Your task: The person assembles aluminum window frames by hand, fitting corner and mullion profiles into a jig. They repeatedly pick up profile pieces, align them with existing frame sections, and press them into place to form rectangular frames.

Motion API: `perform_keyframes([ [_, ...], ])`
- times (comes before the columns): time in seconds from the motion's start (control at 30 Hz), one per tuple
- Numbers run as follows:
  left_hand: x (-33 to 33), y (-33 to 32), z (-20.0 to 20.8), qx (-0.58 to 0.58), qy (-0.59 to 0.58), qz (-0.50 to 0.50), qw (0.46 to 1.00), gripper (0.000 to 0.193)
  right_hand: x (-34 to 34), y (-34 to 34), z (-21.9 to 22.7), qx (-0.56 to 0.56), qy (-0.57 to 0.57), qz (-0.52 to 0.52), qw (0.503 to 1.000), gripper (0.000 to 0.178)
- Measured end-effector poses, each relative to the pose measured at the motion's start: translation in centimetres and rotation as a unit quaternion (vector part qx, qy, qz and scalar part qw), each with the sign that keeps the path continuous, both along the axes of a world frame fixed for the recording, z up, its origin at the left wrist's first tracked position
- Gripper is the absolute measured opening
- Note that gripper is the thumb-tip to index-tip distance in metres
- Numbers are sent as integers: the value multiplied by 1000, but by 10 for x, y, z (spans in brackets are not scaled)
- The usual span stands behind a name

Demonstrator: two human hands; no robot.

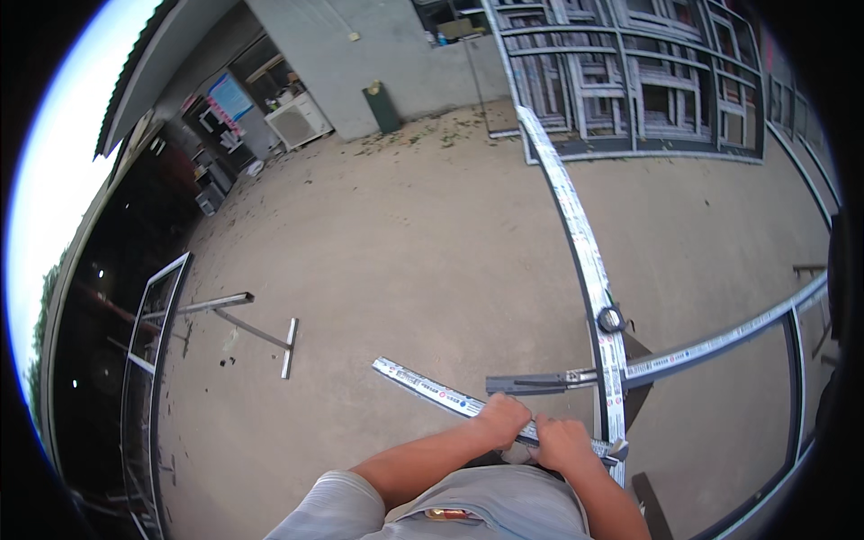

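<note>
A short aluminium profile (423,387) with printed protective film slants across in front of my waist. Both hands are closed round it: my left hand (505,418) near its middle, my right hand (563,443) closer to its right end. The fingertips are partly hidden beneath. That right end lies over or against a long film-covered frame bar (580,234) running away from me. A small round dark thing (611,319) rests on this bar; its kind is unclear. Just beyond my hands, a dark grey bar end (526,384) juts left from the long bar.
A film-covered crossbar (720,346) reaches right from the long bar. Many window frames (630,81) lean at the back right. A glazed frame (155,360) and a metal stand (261,331) are at left. An air-conditioner unit (299,121) stands by the wall.
</note>
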State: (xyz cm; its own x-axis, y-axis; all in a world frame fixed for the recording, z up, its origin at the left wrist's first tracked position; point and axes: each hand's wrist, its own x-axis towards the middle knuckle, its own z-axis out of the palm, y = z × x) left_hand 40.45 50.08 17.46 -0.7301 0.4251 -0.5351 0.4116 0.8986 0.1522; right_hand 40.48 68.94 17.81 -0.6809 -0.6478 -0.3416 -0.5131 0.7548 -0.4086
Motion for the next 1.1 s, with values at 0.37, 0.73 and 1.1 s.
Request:
perform_keyframes([
  [0.37, 31, -99, -8, 134, 201, 59, 969, 43, -5, -71, -17, -12, -10, -27, 1000, 63],
  [0.73, 88, -181, -22, 530, 129, 593, 592, 54, 5, -109, 32, -51, -96, -171, 979, 60],
  [1.1, 41, -139, -35, 806, -310, 451, 225, 56, 56, -72, 45, -94, -208, -288, 930, 62],
])
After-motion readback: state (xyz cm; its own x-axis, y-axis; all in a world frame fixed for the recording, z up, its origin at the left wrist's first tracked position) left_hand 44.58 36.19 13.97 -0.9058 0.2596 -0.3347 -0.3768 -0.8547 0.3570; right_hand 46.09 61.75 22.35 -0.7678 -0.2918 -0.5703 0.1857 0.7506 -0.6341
